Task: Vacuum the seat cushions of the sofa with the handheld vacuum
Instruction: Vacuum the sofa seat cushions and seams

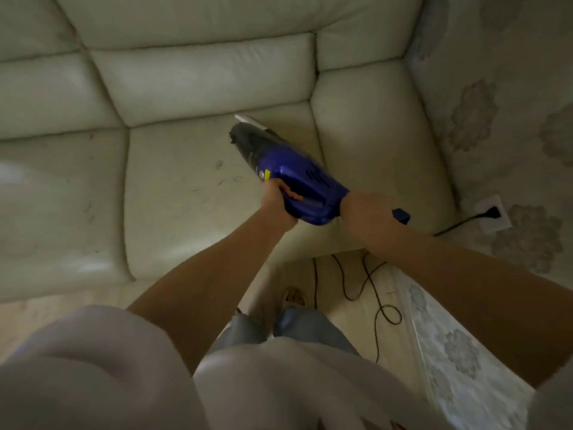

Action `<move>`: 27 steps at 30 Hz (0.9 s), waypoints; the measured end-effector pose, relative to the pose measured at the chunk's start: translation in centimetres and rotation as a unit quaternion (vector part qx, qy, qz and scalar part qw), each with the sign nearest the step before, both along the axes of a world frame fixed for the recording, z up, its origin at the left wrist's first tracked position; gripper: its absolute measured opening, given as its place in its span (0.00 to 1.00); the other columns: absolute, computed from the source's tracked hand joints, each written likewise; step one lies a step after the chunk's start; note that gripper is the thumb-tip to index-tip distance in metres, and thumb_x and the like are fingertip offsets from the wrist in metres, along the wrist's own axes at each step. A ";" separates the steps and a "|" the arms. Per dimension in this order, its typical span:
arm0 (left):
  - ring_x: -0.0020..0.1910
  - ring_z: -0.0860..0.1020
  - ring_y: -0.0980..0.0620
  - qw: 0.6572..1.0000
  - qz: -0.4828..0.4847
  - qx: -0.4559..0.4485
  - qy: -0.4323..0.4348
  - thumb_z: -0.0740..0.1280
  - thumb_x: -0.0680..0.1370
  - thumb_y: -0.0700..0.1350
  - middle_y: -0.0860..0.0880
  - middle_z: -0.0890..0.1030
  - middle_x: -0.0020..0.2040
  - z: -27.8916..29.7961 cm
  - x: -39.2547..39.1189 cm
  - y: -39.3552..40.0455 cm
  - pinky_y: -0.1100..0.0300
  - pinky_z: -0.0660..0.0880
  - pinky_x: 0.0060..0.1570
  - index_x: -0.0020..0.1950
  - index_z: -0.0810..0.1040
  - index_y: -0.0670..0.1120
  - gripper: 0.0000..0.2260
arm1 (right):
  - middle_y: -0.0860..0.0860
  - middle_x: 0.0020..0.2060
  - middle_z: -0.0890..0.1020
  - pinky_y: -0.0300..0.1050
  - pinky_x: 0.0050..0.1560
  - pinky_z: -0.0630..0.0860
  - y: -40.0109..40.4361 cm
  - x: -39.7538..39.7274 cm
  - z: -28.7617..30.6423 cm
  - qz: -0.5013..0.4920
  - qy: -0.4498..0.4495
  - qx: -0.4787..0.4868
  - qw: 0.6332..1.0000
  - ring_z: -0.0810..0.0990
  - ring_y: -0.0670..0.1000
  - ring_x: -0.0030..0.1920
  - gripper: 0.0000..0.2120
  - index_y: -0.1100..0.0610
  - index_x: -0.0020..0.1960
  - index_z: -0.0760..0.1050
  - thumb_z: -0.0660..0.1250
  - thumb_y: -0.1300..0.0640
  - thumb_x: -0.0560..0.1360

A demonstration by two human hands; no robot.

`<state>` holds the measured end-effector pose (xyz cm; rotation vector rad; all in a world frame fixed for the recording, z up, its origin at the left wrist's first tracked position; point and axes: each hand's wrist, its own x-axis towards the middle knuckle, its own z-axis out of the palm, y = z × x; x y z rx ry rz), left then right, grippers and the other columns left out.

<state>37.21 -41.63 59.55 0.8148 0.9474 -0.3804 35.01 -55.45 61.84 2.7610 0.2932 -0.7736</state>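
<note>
1. Right now I have the handheld vacuum (pixel 288 178) in both hands over the sofa's right-hand seat cushion (pixel 186 193), its blue body angled toward the back edge.
2. My left hand (pixel 277 201) is wrapped round the handle on the near side, fingers curled tight on it; my right hand (pixel 361 212) clasps the rear end of the body.
3. The pale nozzle (pixel 251 121) sits at the cushion's back edge, near the seam with the backrest (pixel 201 79); I cannot tell whether it touches the leather.
4. I judge I am mid-stroke on this cushion, with dark specks (pixel 226 178) lying near its middle, left of the vacuum.
5. Next calls for drawing the nozzle back and leftward over those specks, keeping it flat, and minding the cord (pixel 372 293) trailing on the floor below the front right corner.
</note>
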 end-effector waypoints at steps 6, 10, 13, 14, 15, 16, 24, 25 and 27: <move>0.12 0.64 0.56 0.995 0.084 0.056 0.026 0.55 0.76 0.39 0.52 0.64 0.15 -0.2 0.0 10.9 0.71 0.63 0.19 0.29 0.60 0.46 0.15 | 0.55 0.51 0.80 0.48 0.56 0.79 10.8 2.2 -0.4 0.115 0.032 -0.032 0.992 0.81 0.55 0.53 0.11 0.61 0.58 0.76 0.59 0.65 0.78; 0.16 0.65 0.57 0.986 0.140 0.089 0.004 0.58 0.80 0.46 0.53 0.68 0.18 -1.1 0.6 16.5 0.67 0.67 0.23 0.34 0.67 0.46 0.14 | 0.55 0.52 0.81 0.48 0.53 0.79 17.1 3.0 -0.5 0.158 0.044 -0.070 0.984 0.82 0.55 0.52 0.12 0.61 0.59 0.75 0.62 0.65 0.76; 0.32 0.78 0.54 0.978 0.193 0.079 -0.028 0.55 0.81 0.53 0.45 0.84 0.47 -2.1 1.6 19.3 0.62 0.77 0.49 0.60 0.78 0.44 0.19 | 0.55 0.51 0.81 0.47 0.47 0.79 20.3 3.8 -0.8 0.175 0.034 -0.084 0.980 0.82 0.55 0.50 0.13 0.60 0.59 0.75 0.62 0.65 0.75; 0.43 0.80 0.50 0.976 0.200 0.082 -0.020 0.54 0.80 0.55 0.43 0.82 0.55 -2.5 1.9 20.3 0.56 0.75 0.57 0.66 0.76 0.44 0.22 | 0.55 0.51 0.81 0.47 0.46 0.79 21.4 4.2 -0.8 0.179 0.033 -0.091 0.979 0.82 0.56 0.50 0.13 0.60 0.58 0.75 0.62 0.65 0.75; 0.49 0.79 0.47 0.976 0.199 0.091 -0.012 0.54 0.80 0.57 0.43 0.80 0.56 -2.9 2.2 21.2 0.53 0.74 0.58 0.66 0.75 0.45 0.23 | 0.55 0.51 0.81 0.48 0.47 0.79 22.4 4.7 -0.8 0.185 0.032 -0.096 0.977 0.82 0.56 0.49 0.13 0.60 0.58 0.76 0.62 0.66 0.75; 0.50 0.76 0.46 0.975 0.197 0.099 -0.006 0.55 0.79 0.58 0.43 0.78 0.53 -3.4 2.5 22.2 0.52 0.74 0.58 0.62 0.77 0.45 0.23 | 0.55 0.51 0.81 0.48 0.48 0.80 23.3 5.1 -0.9 0.195 0.026 -0.100 0.975 0.82 0.56 0.49 0.13 0.60 0.58 0.76 0.62 0.66 0.75; 0.50 0.77 0.45 0.985 0.120 0.103 0.061 0.56 0.80 0.60 0.44 0.76 0.47 -5.2 5.6 30.5 0.50 0.74 0.60 0.42 0.74 0.45 0.20 | 0.56 0.52 0.80 0.50 0.50 0.80 30.3 8.0 -1.5 0.221 0.024 -0.093 0.970 0.82 0.57 0.50 0.11 0.62 0.57 0.76 0.61 0.66 0.76; 0.47 0.76 0.46 0.986 0.120 0.101 0.062 0.56 0.80 0.60 0.45 0.76 0.45 -5.1 6.0 31.0 0.51 0.75 0.58 0.41 0.73 0.45 0.20 | 0.56 0.52 0.80 0.50 0.50 0.81 30.5 7.9 -1.7 0.224 0.022 -0.085 0.971 0.82 0.57 0.50 0.11 0.62 0.57 0.75 0.60 0.65 0.77; 0.40 0.76 0.47 0.986 0.116 0.100 0.063 0.57 0.81 0.59 0.45 0.76 0.41 -4.9 6.2 31.5 0.53 0.76 0.50 0.40 0.72 0.45 0.20 | 0.56 0.51 0.80 0.49 0.50 0.81 30.7 7.7 -2.1 0.227 0.008 -0.074 0.971 0.82 0.56 0.50 0.11 0.61 0.56 0.76 0.58 0.65 0.78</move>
